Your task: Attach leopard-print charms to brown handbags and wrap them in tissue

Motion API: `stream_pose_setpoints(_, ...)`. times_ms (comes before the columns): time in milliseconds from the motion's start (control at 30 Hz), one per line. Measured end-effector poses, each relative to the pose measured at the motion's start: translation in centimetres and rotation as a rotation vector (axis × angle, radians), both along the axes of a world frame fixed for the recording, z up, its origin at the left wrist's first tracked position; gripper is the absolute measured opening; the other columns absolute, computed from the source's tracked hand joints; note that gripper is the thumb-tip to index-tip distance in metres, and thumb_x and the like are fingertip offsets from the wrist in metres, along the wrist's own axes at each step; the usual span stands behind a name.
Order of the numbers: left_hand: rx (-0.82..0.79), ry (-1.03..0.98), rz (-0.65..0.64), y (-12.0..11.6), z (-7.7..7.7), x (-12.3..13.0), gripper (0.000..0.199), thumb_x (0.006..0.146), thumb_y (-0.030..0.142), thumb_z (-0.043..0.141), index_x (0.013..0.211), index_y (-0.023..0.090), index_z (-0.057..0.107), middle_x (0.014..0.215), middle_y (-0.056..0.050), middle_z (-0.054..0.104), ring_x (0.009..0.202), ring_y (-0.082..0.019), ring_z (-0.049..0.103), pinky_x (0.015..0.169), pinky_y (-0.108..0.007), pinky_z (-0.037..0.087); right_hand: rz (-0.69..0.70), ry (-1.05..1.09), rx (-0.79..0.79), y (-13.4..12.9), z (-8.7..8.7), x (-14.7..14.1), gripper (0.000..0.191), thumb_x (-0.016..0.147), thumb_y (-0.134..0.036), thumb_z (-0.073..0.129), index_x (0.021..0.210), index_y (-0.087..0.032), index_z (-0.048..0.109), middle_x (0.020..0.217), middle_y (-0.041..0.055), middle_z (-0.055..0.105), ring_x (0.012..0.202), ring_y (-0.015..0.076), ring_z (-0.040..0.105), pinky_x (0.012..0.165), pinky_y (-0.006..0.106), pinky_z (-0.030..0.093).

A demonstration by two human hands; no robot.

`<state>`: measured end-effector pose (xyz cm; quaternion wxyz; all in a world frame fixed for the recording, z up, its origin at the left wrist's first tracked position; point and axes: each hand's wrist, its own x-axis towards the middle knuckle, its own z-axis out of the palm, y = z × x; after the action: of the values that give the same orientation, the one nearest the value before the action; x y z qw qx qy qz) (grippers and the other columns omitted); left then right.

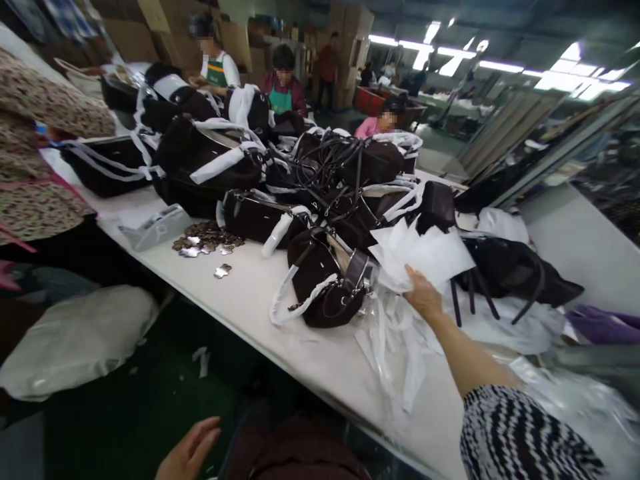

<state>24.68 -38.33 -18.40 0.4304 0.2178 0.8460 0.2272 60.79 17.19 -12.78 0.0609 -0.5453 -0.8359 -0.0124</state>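
Observation:
My right hand [423, 293] is closed on the edge of a fanned stack of white paper sheets [425, 253] at the right of the table. My left hand [193, 450] hangs low, off the front edge of the table, fingers apart with nothing in it. Between the two, a dark handbag [320, 293] with white-wrapped handles lies near the table's front edge. White wrapping strips [395, 340] trail below the paper. A dark bag with straps [515, 267] lies to the right of the sheets.
More dark bags [200, 160] are heaped along the table [240, 280]. Metallic pieces [207, 240] and a clear plastic container [157, 227] sit at the left. A person in patterned clothing [45, 133] stands far left; several people are behind the heap. A pale sack [85, 333] is lower left.

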Motion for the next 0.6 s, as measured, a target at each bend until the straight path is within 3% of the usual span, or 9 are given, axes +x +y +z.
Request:
stream_pose_setpoints(67,0.022,0.006,-0.045,3.0,0.2,-1.9,0.053,0.082,0.060,0.045,0.115,0.025,0.066,0.115,-0.004,0.073,0.116,-0.027,0.065,0.103,-0.039,0.050,-0.014,-0.030,-0.059,-0.2,-2.3,-1.0,0.077,0.082,-0.030,0.059,0.152,-0.027,0.028,0.148,0.0156,0.044,0.115,0.0343,0.058,0.091,0.047,0.052)
stream_pose_setpoints(167,0.123,0.039,-0.109,8.5,0.3,-4.7,0.051,0.084,0.055,0.046,0.117,0.021,0.064,0.116,-0.007,0.072,0.112,-0.026,0.067,0.100,-0.038,0.052,-0.056,-0.080,-0.115,0.2,-3.3,-1.5,0.083,0.082,-0.035,0.063,0.154,-0.028,0.022,0.154,0.0173,0.035,0.122,0.0373,0.053,0.094,0.049,0.049)
stream_pose_setpoints(267,0.307,0.277,-0.275,14.4,0.2,-6.7,0.053,0.083,0.047,0.053,0.127,0.017,0.058,0.132,-0.012,0.062,0.123,-0.029,0.059,0.106,-0.045,0.048,-0.065,-0.161,-0.222,1.0,-2.3,-1.4,0.101,0.075,-0.044,0.072,0.155,-0.027,0.013,0.157,0.0211,0.026,0.128,0.0408,0.049,0.098,0.053,0.046)
stream_pose_setpoints(400,0.516,0.561,-0.752,21.2,0.3,-7.8,0.061,0.079,0.022,0.062,0.139,0.022,0.049,0.154,-0.013,0.039,0.144,-0.032,0.033,0.117,-0.053,0.031,-0.091,-0.236,-0.319,0.7,-0.1,-1.5,0.121,0.064,-0.053,0.079,0.156,-0.023,0.007,0.158,0.0258,0.020,0.135,0.0431,0.042,0.101,0.055,0.042)
stream_pose_setpoints(500,0.548,0.619,-0.993,24.6,-0.1,-8.4,0.056,0.078,0.011,0.061,0.133,0.022,0.056,0.154,-0.013,0.041,0.146,-0.033,0.030,0.118,-0.056,0.028,-0.118,-0.257,-0.372,-0.3,1.4,-2.2,0.126,0.061,-0.056,0.080,0.157,-0.019,0.008,0.157,0.0274,0.022,0.140,0.0421,0.035,0.105,0.054,0.039)
stream_pose_setpoints(600,0.577,0.636,-1.098,26.4,-1.2,-9.3,0.037,0.080,0.007,0.057,0.113,0.020,0.065,0.149,-0.014,0.047,0.144,-0.034,0.033,0.117,-0.058,0.027,-0.129,-0.251,-0.407,-1.3,2.6,-2.5,0.127,0.059,-0.056,0.081,0.156,-0.017,0.010,0.157,0.0266,0.024,0.143,0.0396,0.030,0.109,0.052,0.036)
